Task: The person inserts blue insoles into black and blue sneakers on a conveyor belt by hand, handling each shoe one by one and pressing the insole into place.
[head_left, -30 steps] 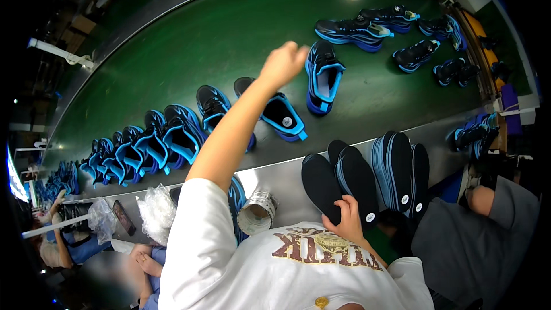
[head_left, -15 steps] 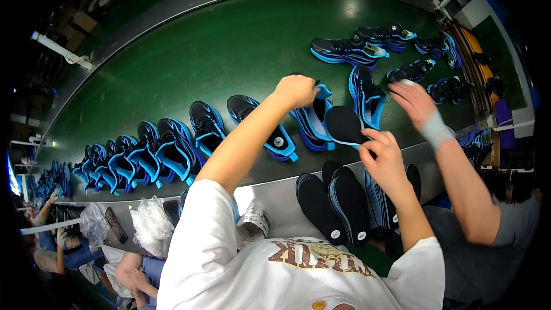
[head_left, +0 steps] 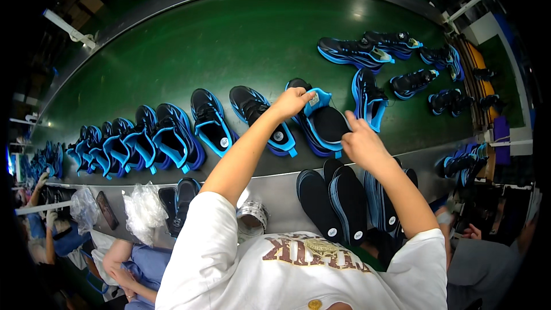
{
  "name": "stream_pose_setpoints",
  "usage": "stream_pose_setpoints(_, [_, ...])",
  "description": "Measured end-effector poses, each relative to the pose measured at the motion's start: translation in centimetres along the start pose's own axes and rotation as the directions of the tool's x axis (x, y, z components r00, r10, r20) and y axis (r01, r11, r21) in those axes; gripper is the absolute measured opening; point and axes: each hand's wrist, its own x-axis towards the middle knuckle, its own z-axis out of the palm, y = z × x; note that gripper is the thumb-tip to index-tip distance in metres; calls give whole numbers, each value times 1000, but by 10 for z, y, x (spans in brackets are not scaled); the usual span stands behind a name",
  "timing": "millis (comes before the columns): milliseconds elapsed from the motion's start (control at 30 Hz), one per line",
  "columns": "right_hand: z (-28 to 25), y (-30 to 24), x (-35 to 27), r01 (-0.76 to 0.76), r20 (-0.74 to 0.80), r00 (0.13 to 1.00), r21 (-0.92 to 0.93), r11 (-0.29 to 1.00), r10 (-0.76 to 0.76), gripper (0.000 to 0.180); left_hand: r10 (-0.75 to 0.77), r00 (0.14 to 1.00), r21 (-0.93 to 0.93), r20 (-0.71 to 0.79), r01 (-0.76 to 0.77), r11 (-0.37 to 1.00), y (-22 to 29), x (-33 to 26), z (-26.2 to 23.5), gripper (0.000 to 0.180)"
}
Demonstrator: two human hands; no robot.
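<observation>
My left hand [head_left: 293,104] pinches the light-blue tongue of a black and blue sneaker [head_left: 315,138] and holds it back. A black insole [head_left: 333,124] lies partly inside that sneaker, its broad rounded end up by the opening. At its right edge my right hand [head_left: 366,144] grips the insole with the fingertips; the grip is partly hidden. Another sneaker [head_left: 367,100] stands just to the right. On my left stands a sneaker [head_left: 261,120] with an insole showing a white round sticker.
A row of sneakers [head_left: 167,138] runs left along the green conveyor belt [head_left: 241,40]. More sneakers [head_left: 356,53] lie at the far right. Stacked insoles [head_left: 348,201] rest on the metal ledge, near a tape roll [head_left: 252,218] and plastic bags [head_left: 146,212]. Other people sit at both sides.
The insole has gone from above the sneaker's heel down into its opening, with my right hand following. A co-worker's arm at right has withdrawn from the belt.
</observation>
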Motion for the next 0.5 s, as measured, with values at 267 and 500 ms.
stream_pose_setpoints(267, [18,1,1,41,-115,993,10,999,-39,11,71,995,-36,-64,-73,997,0,-6,6,40])
stream_pose_setpoints(500, [102,3,43,-202,-189,961,20,979,203,10,105,987,82,-121,-96,992,-5,-2,11,47])
